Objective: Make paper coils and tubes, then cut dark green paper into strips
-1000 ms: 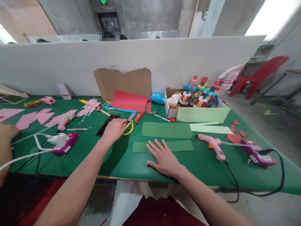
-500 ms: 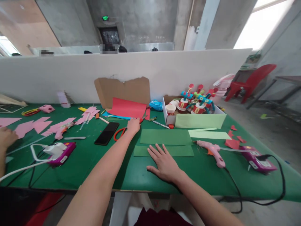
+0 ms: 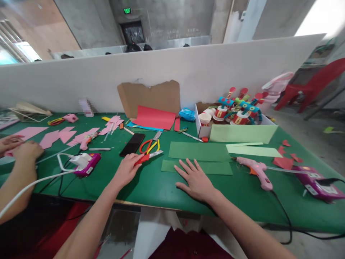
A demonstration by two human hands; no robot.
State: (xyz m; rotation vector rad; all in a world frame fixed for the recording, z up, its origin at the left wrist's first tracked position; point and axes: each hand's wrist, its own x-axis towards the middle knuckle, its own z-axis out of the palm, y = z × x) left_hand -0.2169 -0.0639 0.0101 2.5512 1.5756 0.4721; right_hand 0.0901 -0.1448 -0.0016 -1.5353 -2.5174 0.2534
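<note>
My left hand (image 3: pixel 126 169) is closed on the red handle of a cutting tool (image 3: pixel 149 156) whose silver blade points right, low over the green table (image 3: pixel 151 187). A pair of scissors (image 3: pixel 150 144) with red and yellow handles lies just behind it, beside a black phone (image 3: pixel 132 144). My right hand (image 3: pixel 195 178) lies flat with fingers spread, its fingertips on a dark green paper strip (image 3: pixel 218 168). A wider green sheet (image 3: pixel 199 151) lies just beyond the strip.
A pink glue gun (image 3: pixel 254 169) and a purple unit (image 3: pixel 318 183) with cords lie to the right. A box (image 3: pixel 201 129) of decorated paper cups, light green sheets (image 3: pixel 242 133) and red paper (image 3: pixel 155 117) stand behind. Another person's hands (image 3: pixel 18 149) work on pink paper at the left.
My left hand went from the phone to the red paper, then drew back toward me holding the red-handled cutting tool. My right hand stayed flat on the strip. The view shifted slightly.
</note>
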